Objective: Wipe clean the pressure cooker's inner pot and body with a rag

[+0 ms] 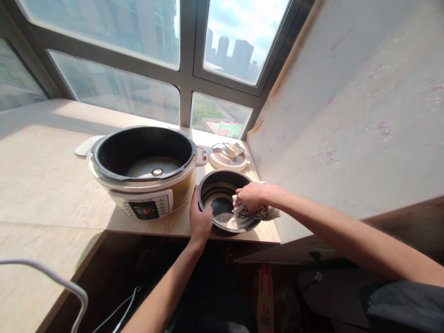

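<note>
A dark round inner pot stands at the front edge of the wooden ledge. My left hand grips its left rim, thumb over the edge. A patterned cloth is bunched in my right hand, pressed over the pot's right rim and partly inside it. Left of the pot stands an electric pressure cooker without its lid, its black interior showing. Behind the pot lies a round lid with a knob on top.
The wooden ledge runs along the windows. A patterned wall bounds the right side. A white cable arches at the lower left. Below the ledge, a paper bag stands in shadow.
</note>
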The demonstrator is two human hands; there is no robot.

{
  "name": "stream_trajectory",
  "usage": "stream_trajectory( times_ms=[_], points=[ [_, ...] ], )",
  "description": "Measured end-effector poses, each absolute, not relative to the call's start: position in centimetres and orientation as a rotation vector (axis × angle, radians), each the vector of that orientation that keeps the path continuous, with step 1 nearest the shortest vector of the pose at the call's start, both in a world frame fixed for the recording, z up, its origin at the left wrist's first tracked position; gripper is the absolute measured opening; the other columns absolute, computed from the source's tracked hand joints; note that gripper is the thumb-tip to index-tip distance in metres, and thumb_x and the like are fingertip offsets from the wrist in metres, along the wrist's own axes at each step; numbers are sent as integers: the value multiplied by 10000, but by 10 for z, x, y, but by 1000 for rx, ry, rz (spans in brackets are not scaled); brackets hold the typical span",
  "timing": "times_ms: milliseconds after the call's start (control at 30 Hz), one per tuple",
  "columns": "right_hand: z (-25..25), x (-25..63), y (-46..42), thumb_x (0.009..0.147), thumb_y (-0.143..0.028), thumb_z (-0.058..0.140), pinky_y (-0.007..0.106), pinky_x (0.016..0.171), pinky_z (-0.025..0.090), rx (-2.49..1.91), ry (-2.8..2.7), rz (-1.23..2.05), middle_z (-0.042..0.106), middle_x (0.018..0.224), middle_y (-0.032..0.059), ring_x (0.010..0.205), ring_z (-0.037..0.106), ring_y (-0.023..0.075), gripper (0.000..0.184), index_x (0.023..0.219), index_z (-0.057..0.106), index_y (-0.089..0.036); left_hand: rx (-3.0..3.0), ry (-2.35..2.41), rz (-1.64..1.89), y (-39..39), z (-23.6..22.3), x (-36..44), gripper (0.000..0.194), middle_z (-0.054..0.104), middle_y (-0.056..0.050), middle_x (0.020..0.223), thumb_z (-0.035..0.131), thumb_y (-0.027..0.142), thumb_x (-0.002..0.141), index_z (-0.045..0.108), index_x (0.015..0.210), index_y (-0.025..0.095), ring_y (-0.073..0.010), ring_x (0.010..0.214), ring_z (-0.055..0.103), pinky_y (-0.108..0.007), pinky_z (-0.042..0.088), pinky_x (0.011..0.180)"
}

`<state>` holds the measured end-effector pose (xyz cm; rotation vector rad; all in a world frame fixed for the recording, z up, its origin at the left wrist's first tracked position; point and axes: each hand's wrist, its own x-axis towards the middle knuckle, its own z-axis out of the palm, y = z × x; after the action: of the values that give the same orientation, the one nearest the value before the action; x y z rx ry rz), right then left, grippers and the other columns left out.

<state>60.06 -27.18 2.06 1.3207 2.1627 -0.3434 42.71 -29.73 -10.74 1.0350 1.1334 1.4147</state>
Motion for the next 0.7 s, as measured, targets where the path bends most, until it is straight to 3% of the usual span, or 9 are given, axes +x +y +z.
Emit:
stream_trajectory(
  times_ms=[133,233,467,700],
  points=[
    [25,613,-262,897,-137,667,363,733,449,1300,2174,75,736,1144,114,940,700,290,334,1135,817,-316,1022,1152,1384,-297,-107,426,850,512,-59,1607,578,38,686,539,1521,193,-297,1551,378,-446,203,1326],
    [19,617,-252,1021,-189,536,394,785,430,1232,2302,276,701,1212,142,1025,672,311,336,1229,776,-296,1008,1162,1369,-297,-106,426,877,507,-67,1609,569,34,678,512,1541,182,-294,1538,401,-448,225,1320],
    [-14,594,-241,1063,-194,486,405,860,394,1221,2646,458,585,1445,171,1064,598,275,359,1371,656,-266,1009,1117,1375,-295,-109,428,899,528,-66,1593,566,27,660,505,1540,200,-307,1539,397,-453,257,1311],
    [-36,574,-247,1085,-255,455,371,772,389,1054,2839,496,589,1446,153,999,567,245,315,1309,677,-267,1011,1137,1412,-295,-111,433,815,515,-98,1600,577,64,719,512,1520,196,-304,1525,420,-460,269,1305]
  ],
)
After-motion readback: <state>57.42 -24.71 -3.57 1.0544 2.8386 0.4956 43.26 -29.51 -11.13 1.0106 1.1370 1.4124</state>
